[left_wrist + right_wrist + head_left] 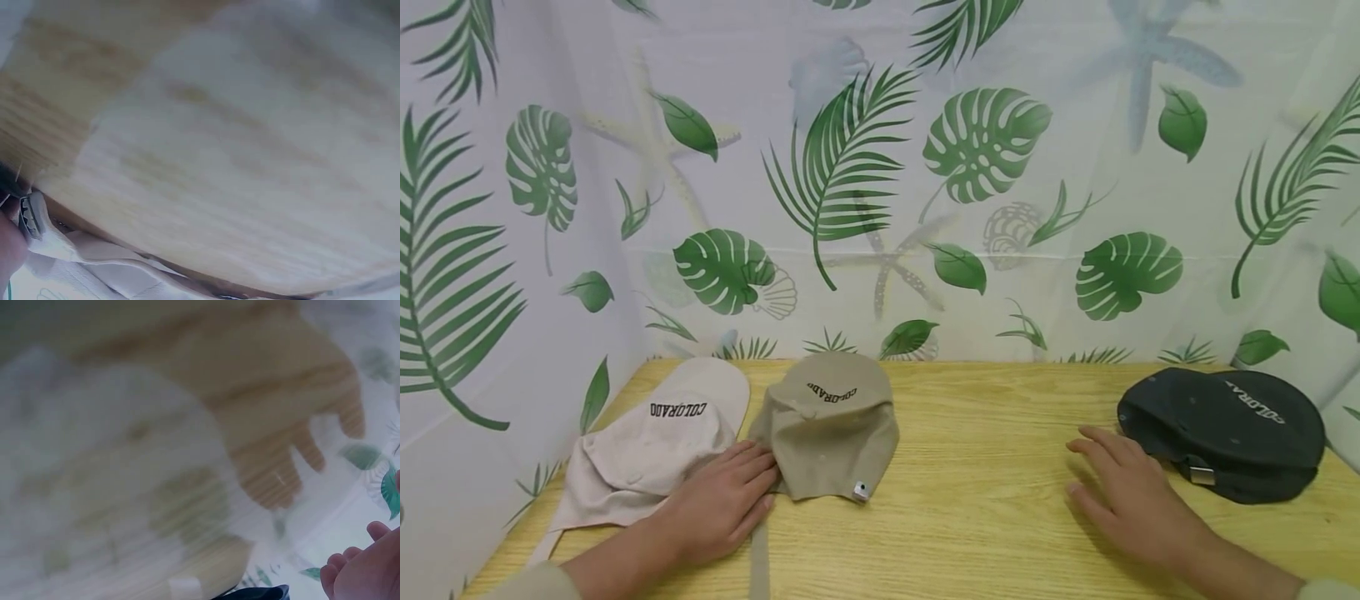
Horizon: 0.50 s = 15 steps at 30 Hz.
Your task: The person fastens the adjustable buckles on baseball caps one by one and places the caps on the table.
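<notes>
In the head view a white cap (670, 433) lettered COLORADO lies at the left of the table. A khaki cap (831, 433) sits right beside it. My left hand (718, 500) rests low across the white cap's right edge, fingers extended and fingertips at the khaki cap's left side. The left wrist view shows the white cap's edge (112, 253) and a metal buckle (29, 217) near that hand. My right hand (1131, 500) hovers with loosely spread fingers, holding nothing, just left of a black cap (1240, 433). Its fingers overlap the black cap's near-left edge in the head view.
The wood-grain table (992, 467) meets a leaf-and-starfish patterned cloth (880, 167) at the back and sides. A khaki strap (760, 558) trails toward the near edge, and a white strap (544, 546) hangs by the left edge. A silver buckle (1202, 476) shows on the black cap.
</notes>
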Tool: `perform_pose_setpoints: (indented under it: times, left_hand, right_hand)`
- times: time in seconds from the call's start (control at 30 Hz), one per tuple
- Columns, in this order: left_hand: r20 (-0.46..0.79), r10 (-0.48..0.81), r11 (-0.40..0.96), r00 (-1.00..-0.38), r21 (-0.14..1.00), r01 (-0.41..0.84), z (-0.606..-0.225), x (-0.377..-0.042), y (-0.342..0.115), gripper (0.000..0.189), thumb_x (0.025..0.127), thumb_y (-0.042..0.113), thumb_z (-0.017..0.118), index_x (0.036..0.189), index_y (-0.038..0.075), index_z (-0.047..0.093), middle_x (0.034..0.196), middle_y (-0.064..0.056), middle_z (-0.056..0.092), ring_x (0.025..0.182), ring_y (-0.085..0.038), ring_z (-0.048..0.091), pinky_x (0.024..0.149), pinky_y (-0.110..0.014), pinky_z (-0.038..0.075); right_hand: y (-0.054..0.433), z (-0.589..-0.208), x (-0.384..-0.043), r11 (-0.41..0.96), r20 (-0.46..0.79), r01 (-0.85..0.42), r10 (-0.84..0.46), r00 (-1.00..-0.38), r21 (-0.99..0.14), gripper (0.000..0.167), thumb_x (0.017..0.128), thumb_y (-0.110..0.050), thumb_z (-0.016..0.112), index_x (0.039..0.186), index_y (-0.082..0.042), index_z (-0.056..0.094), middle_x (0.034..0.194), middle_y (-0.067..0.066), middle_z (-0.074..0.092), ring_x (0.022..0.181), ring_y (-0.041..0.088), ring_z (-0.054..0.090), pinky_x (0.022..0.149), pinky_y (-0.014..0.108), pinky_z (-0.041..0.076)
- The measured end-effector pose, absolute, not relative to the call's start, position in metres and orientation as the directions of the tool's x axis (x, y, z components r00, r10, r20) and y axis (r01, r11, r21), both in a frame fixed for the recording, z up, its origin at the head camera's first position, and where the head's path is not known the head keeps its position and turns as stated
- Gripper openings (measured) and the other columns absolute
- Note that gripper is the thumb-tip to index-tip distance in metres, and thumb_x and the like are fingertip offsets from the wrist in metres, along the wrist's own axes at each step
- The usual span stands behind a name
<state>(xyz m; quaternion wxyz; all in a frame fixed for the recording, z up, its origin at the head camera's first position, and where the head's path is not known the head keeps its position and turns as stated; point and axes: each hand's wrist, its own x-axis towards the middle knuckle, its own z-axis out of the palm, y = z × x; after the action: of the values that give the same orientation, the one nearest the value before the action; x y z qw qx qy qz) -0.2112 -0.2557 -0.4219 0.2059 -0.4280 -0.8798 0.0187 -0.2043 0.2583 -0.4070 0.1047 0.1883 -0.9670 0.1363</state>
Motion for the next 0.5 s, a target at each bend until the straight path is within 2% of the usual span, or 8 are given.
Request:
perform_pose_setpoints:
  times: [0.1, 0.3, 0.5]
  left_hand:
    - [0.352, 0.77, 0.62, -0.532, -0.212, 0.756, -0.422, -0.211, -0.252, 0.037, 0.098, 0.022, 0.057, 0.126, 0.0, 0.065, 0.129, -0.013, 0.065, 0.124, -0.029, 0.059, 0.103, -0.045, 0.047]
    - [0.352, 0.778, 0.605, -0.521, -0.197, 0.771, -0.422, -0.212, -0.244, 0.037, 0.097, 0.02, 0.058, 0.127, -0.001, 0.065, 0.129, -0.014, 0.065, 0.125, -0.03, 0.058, 0.103, -0.044, 0.048]
    - [0.303, 0.779, 0.612, -0.549, -0.177, 0.771, -0.42, -0.211, -0.231, 0.038, 0.099, 0.021, 0.056, 0.129, -0.001, 0.064, 0.131, -0.014, 0.065, 0.126, -0.029, 0.058, 0.105, -0.043, 0.046]
  right_hand:
    - [0.253, -0.407, -0.204, 0.894, 0.255, -0.392, -0.336, -0.907, -0.218, 0.043, 0.094, -0.031, 0.068, 0.131, -0.011, 0.059, 0.143, 0.021, 0.049, 0.128, 0.045, 0.046, 0.089, 0.071, 0.039]
    - [0.244, -0.406, -0.205, 0.887, 0.252, -0.4, -0.343, -0.905, -0.231, 0.041, 0.095, -0.033, 0.067, 0.129, -0.013, 0.06, 0.139, 0.017, 0.053, 0.127, 0.042, 0.048, 0.089, 0.072, 0.039]
    - [0.232, -0.405, -0.206, 0.879, 0.251, -0.416, -0.359, -0.899, -0.233, 0.041, 0.094, -0.033, 0.068, 0.129, -0.013, 0.061, 0.136, 0.015, 0.056, 0.122, 0.039, 0.053, 0.087, 0.067, 0.041]
